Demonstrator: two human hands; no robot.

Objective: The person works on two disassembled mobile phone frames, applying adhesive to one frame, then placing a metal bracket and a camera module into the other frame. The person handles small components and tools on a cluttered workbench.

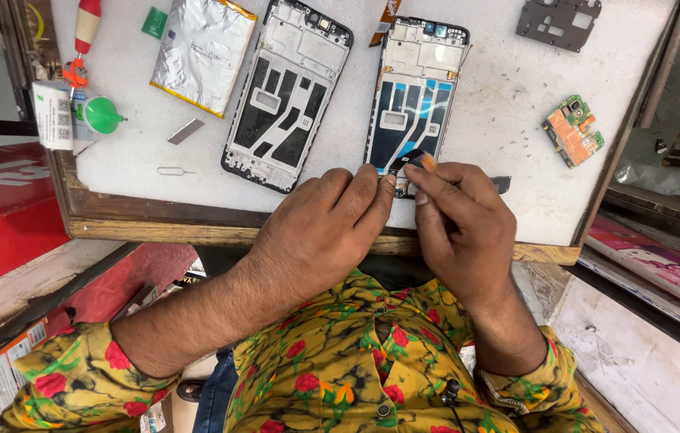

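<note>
Two opened phone frames lie side by side on a white work mat. My left hand rests at the near end of the right frame, its fingertips pressing the frame's bottom edge. My right hand pinches a small dark flex part with an orange tip over that same bottom edge. The left frame lies untouched beside it. What sits under my fingers is hidden.
A silver battery lies at the back left, a green-orange circuit board at the right, a grey shield plate at the back right. A green-capped bottle, a metal strip and a SIM pin lie left. Tiny screws dot the mat.
</note>
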